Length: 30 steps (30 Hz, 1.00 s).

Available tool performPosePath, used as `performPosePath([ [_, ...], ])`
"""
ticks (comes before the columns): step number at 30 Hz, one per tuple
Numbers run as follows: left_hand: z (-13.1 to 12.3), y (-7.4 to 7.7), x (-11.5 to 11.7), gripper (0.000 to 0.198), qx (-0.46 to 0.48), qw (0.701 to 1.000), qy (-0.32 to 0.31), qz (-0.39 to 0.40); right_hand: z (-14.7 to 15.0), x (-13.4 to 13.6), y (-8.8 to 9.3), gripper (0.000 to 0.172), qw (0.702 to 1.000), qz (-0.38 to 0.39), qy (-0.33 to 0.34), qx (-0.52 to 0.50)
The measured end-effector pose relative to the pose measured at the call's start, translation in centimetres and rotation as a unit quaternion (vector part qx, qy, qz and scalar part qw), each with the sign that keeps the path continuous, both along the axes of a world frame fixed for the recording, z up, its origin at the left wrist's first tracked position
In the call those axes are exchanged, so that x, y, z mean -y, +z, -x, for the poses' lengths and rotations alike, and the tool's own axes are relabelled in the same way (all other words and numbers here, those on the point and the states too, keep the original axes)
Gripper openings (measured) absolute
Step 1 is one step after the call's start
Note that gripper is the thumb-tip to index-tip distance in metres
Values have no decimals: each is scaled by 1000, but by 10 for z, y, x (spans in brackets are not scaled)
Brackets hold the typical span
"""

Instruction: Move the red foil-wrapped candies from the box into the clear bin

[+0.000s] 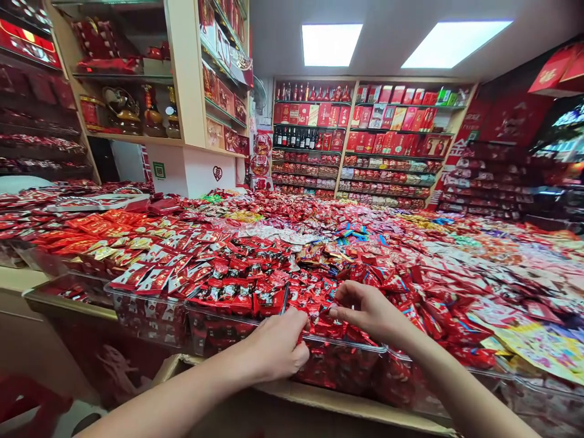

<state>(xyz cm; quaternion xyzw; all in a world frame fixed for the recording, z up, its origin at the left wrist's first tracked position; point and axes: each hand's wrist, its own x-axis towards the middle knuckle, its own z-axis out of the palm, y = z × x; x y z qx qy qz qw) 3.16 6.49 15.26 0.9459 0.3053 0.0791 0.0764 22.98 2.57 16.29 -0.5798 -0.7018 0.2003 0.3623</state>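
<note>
Packets point(316, 297) lie heaped in a clear bin point(349, 345) at the worktop's point(70, 302) front edge, where a light touch should serve us best, our right hand point(368, 313) loosely parted with nothing visible in its grip, our left hand point(283, 344) curled, its contents hidden.

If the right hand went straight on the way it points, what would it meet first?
Probably the small red packets just ahead of the right hand, though depth is hard to judge.

Below two bright ceiling panels point(332, 45), shelves point(348, 131) at the back hold bottles point(298, 139) and red boxes point(324, 114).
</note>
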Motion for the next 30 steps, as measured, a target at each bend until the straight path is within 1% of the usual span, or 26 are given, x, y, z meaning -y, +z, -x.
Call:
performPosePath([
  [3,-2,6,0,17,-10,1000,10,1,-1,0,0,15,1000,-5,2,2],
  [6,-2,11,-3,18,-8,1000,-2,22,-3,1,0,16,1000,-7,0,7],
  [12,1,16,-10,20,-32,993,-29,107,-4,1,-4,15,1000,-18,11,-2],
  [15,4,17,-9,19,-29,992,-29,116,1,0,-5,14,1000,-16,14,-6],
  [18,5,16,-9,18,-37,993,-22,109,9,-1,-5,14,1000,-14,17,3],
  [21,3,13,-12,19,-55,993,-36,96,17,0,-5,12,999,-12,16,30],
  [24,1,11,-17,21,-57,990,-41,124,20,-1,-9,10,999,-18,12,50],
  [25,0,11,-19,24,-57,986,-42,150,21,-2,-11,11,998,-19,11,53],
  [26,-1,11,-21,29,-54,979,-41,194,22,-3,-13,11,998,-19,10,57],
  [28,-3,13,-23,37,-40,951,-28,305,22,-4,-16,11,998,-16,9,65],
  [30,-4,15,-25,41,-13,920,-7,392,23,-5,-18,11,997,-16,8,70],
])
